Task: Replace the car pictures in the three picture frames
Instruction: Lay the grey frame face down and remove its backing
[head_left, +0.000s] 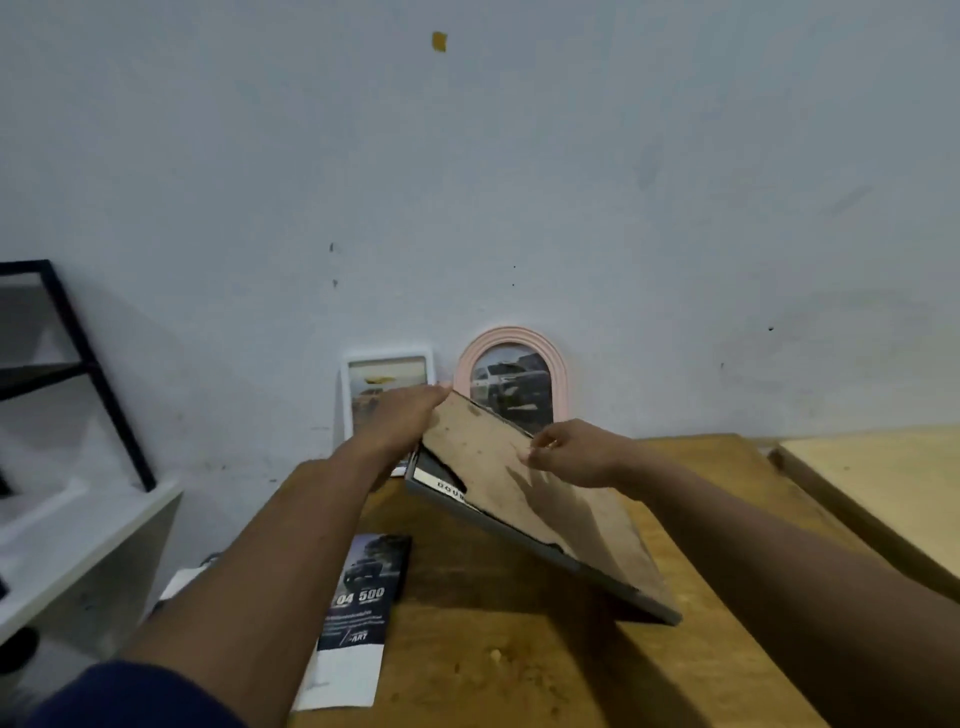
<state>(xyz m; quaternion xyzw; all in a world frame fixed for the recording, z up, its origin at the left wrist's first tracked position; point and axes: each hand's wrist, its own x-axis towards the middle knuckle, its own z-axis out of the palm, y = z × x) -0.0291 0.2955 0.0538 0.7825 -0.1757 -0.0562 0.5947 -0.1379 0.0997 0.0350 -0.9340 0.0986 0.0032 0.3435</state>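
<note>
A large grey picture frame (540, 553) is tilted up over the wooden table (519, 670), its brown backing board (498, 457) facing me. My left hand (402, 418) holds the frame's far left corner, fingers laid over the top edge. My right hand (569, 449) pinches something small at the board's upper right edge. Part of a dark picture with white lettering shows in a gap at the frame's left end. A white rectangular frame (387, 361) and a pink arched frame (511, 364) lean against the wall, each holding a car picture. A loose car picture (358, 618) lies on the table.
A black metal shelf (78, 364) stands on a white cabinet (67, 551) at the left. A second, paler wooden table (878, 478) sits at the right. The blue-grey wall rises right behind the frames.
</note>
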